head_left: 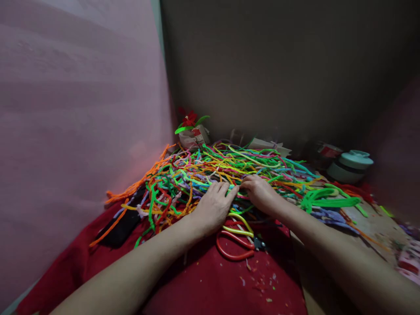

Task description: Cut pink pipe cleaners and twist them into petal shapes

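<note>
A large tangled pile of many-coloured pipe cleaners (223, 164) spreads out before me. My left hand (213, 205) rests at its front edge, thumb stretched right and fingers curled over a light blue-green pipe cleaner (232, 189). My right hand (260, 192) is closed in a pinch at that strand, its fingertips almost touching my left thumb; what lies under the fingertips is partly hidden. Just below the hands, pliers or cutters with red and yellow handles (234, 251) lie on red cloth (203, 280).
A dark flat object (121, 229) sits under the pile's left edge. Behind stands a red flower with green leaves (188, 119). At right are a bundled green pipe-cleaner loop (328, 201) and a lidded teal container (351, 166). Small scraps (262, 286) litter the cloth. A pink wall (82, 109) rises at left.
</note>
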`<action>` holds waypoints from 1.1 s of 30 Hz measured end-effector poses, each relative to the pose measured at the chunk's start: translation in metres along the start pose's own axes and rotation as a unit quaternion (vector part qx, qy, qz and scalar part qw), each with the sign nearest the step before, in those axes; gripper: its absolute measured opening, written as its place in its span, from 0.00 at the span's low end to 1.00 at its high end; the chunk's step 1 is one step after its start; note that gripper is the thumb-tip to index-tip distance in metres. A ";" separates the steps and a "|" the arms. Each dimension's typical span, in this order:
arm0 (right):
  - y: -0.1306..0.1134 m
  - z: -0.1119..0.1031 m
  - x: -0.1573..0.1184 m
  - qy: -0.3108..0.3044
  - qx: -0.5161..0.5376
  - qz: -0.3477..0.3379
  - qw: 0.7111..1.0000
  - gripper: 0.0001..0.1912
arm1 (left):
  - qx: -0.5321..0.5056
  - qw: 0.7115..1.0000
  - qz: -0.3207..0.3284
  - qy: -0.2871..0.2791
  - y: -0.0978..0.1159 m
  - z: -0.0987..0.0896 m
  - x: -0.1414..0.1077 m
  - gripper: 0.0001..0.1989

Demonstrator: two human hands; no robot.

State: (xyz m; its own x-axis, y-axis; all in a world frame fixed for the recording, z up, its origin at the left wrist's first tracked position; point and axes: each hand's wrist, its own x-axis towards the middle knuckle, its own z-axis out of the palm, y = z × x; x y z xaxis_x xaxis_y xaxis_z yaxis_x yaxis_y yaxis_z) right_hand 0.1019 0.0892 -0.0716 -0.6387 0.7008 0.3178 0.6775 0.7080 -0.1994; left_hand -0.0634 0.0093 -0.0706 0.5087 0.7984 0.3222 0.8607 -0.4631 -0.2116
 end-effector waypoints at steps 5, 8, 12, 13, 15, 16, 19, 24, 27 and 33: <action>-0.002 -0.006 0.000 -0.035 -0.023 -0.003 0.999 0.13 | 0.012 1.000 0.012 -0.003 -0.002 0.001 -0.001 0.22; -0.005 -0.014 0.006 -0.040 -0.039 0.016 0.998 0.15 | 0.017 1.000 0.018 -0.007 -0.002 0.004 -0.001 0.23; -0.005 -0.026 0.024 -0.033 -0.060 0.060 0.996 0.16 | 0.018 1.000 0.014 -0.007 -0.002 0.006 -0.001 0.22; -0.005 -0.028 0.029 -0.035 -0.066 0.070 0.995 0.16 | 0.018 1.000 0.014 -0.007 -0.002 0.006 -0.001 0.22; -0.007 -0.027 0.041 -0.042 -0.079 0.087 0.992 0.16 | 0.019 1.000 0.014 -0.004 -0.002 0.006 -0.001 0.21; -0.008 -0.026 0.046 -0.045 -0.086 0.095 0.991 0.15 | 0.020 1.000 0.013 -0.003 -0.002 0.006 -0.001 0.21; -0.013 -0.017 0.059 -0.055 -0.107 0.118 0.986 0.15 | 0.021 1.000 0.011 0.000 -0.002 0.006 -0.002 0.21; -0.017 -0.010 0.068 -0.066 -0.134 0.143 0.979 0.14 | 0.018 1.000 0.015 0.004 -0.003 0.007 -0.003 0.22; -0.017 -0.020 0.071 -0.058 -0.136 0.152 0.977 0.14 | 0.016 1.000 0.018 0.005 -0.003 0.007 -0.003 0.20; -0.015 -0.037 0.097 -0.012 -0.106 0.148 0.983 0.18 | 0.001 1.000 0.012 0.003 -0.002 0.005 -0.002 0.20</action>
State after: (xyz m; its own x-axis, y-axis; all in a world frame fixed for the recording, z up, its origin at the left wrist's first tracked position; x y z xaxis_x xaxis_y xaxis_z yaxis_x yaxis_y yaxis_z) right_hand 0.0428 0.1429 -0.0038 -0.4087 0.8768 0.2533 0.8941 0.4404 -0.0820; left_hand -0.0658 0.0106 -0.0750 0.5295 0.7850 0.3217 0.8481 -0.4817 -0.2205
